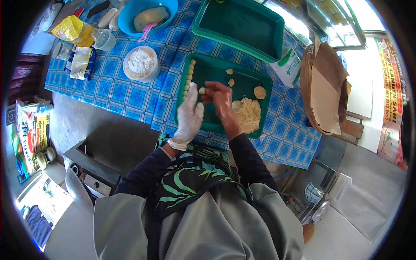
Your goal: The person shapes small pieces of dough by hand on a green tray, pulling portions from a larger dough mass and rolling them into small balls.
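Note:
A green tray [220,115] lies before me, with a column of small pale dough balls [190,72] along its left side. My left hand [189,116], in a white glove, is held over that side with its fingers stretched out and the thumb apart. My right hand [222,102] is curled, its skin shiny, and its fingertips pinch a small dough ball [202,90] close to the gloved fingers. By my right wrist lies a heap of soft, pale dough [248,113]. A flattened round piece [259,92] sits above the heap, and two small lumps [230,72] are farther up the tray.
Another green tray [238,27] stands behind. At the back left are a tub of white powder [141,63], a blue bowl [126,19] holding dough and a pink-handled utensil, and a yellow packet [74,29]. To the right are a white-green bag [287,68] and a paper-lined woven tray [323,86].

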Tool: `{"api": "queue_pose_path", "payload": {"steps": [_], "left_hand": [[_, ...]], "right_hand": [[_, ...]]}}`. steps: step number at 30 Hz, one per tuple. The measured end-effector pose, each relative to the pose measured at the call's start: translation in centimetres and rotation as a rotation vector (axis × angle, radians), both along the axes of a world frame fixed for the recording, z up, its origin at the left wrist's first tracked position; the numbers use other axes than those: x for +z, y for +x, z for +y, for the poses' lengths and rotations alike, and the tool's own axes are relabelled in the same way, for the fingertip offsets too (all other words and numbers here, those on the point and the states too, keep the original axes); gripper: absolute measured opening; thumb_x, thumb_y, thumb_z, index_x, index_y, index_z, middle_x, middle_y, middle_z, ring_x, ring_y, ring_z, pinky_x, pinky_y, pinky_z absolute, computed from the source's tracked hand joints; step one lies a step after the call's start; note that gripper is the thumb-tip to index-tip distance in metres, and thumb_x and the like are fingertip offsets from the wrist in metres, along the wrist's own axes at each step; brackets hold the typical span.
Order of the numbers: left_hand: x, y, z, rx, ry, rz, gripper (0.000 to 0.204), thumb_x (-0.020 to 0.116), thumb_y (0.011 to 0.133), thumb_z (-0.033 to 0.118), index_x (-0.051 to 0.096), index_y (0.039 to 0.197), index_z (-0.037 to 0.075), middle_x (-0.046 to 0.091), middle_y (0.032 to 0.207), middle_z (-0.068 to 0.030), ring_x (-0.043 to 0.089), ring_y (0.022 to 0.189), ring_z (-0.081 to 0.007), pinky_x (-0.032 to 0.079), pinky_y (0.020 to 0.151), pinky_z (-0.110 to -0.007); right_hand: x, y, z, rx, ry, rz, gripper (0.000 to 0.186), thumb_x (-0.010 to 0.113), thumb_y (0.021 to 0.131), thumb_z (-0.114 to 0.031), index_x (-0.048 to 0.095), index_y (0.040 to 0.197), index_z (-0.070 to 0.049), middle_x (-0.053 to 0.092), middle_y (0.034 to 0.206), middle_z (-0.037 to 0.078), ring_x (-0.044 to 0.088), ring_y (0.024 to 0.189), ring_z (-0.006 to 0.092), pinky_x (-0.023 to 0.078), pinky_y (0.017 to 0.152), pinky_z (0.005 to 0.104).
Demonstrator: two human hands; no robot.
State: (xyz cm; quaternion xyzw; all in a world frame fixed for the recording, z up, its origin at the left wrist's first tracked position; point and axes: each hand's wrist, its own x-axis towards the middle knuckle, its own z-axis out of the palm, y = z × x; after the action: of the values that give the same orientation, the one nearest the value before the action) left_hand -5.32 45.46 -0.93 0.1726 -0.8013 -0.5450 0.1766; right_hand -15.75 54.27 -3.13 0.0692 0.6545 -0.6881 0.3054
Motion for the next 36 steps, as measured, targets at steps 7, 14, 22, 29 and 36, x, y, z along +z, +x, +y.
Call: {"api": "queue_pose_path", "payload": {"steps": [7,14,22,29,36], "left_hand": [[-0.9,2.5,-6.7,0.218,0.47,0.043,0.045,0.055,0.094,0.013,0.046,0.131,-0.012,0.05,0.136,-0.0209,0.051,0.124,-0.0259,0.041,0.102,-0.033],[-2.7,3.6,-7.0,0.295,0.762,0.133,0.056,0.062,0.093,0.032,0.05,0.127,-0.012,0.06,0.122,-0.0172,0.059,0.111,-0.0239,0.046,0.096,-0.032],[-2.2,2.5,-6.3,0.312,0.844,0.069,0.047,0.065,0.091,0.022,0.053,0.123,-0.011,0.066,0.111,-0.0135,0.063,0.1,-0.0194,0.047,0.088,-0.031],[-2.5,3.1,-6.4,0.325,0.875,0.065,0.041,0.065,0.09,0.018,0.056,0.12,-0.01,0.066,0.109,-0.0131,0.063,0.097,-0.0179,0.047,0.082,-0.028],[-2.7,3.3,-6.3,0.33,0.886,0.014,0.038,0.063,0.09,0.011,0.054,0.122,-0.008,0.064,0.114,-0.0167,0.065,0.1,-0.0215,0.05,0.084,-0.029]], "right_hand": [[-6.5,-1.4,-3.7,0.009,0.092,0.398,0.02,0.055,0.08,0.003,0.069,0.093,0.004,0.06,0.08,0.014,0.064,0.068,0.024,0.053,0.057,0.0354],[-6.3,-1.5,-4.9,0.168,0.463,0.747,0.023,0.053,0.075,0.006,0.07,0.091,0.002,0.063,0.084,0.019,0.063,0.072,0.0291,0.05,0.064,0.0384],[-6.0,0.0,-3.9,0.084,0.291,0.438,0.021,0.055,0.072,0.001,0.068,0.088,0.003,0.067,0.084,0.022,0.067,0.078,0.032,0.052,0.07,0.0405],[-6.7,-0.1,-4.6,0.064,0.287,0.573,0.022,0.053,0.073,0.004,0.066,0.09,0.005,0.067,0.079,0.021,0.066,0.076,0.0322,0.052,0.067,0.0395],[-5.0,0.8,-4.5,0.084,0.455,0.55,0.037,0.049,0.075,0.005,0.062,0.109,0.004,0.067,0.083,0.021,0.066,0.08,0.0319,0.051,0.074,0.0407]]}}
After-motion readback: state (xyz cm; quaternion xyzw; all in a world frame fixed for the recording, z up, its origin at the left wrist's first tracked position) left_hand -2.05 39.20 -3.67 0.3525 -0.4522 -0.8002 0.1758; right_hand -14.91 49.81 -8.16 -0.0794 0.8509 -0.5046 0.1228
